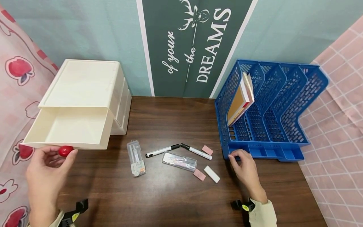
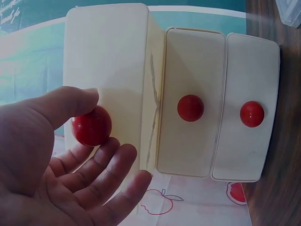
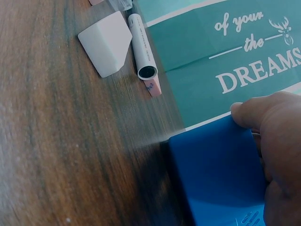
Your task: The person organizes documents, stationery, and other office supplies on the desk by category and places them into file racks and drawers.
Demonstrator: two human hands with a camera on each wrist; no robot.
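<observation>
My left hand point(image 1: 45, 176) pinches the round red knob point(image 2: 91, 127) of the top drawer point(image 1: 76, 127) between thumb and fingers. That drawer is pulled out from the white drawer unit point(image 1: 80, 82), and its visible inside is bare. Below it, two more drawers with a red knob each point(image 2: 190, 108) are closed. On the other side, my right hand point(image 1: 245, 168) grips the front left corner of the blue file rack point(image 3: 216, 165). The thumb lies on the rack's edge, with the other fingers curled and partly hidden behind it.
Between the hands lie two clear stationery cases point(image 1: 179, 161), two black-capped markers point(image 1: 162, 150), two pink erasers point(image 1: 199, 174) and a white eraser point(image 1: 211, 174). Books point(image 1: 241, 99) stand in the rack's left compartment. A printed cloth point(image 1: 195, 47) hangs behind the table.
</observation>
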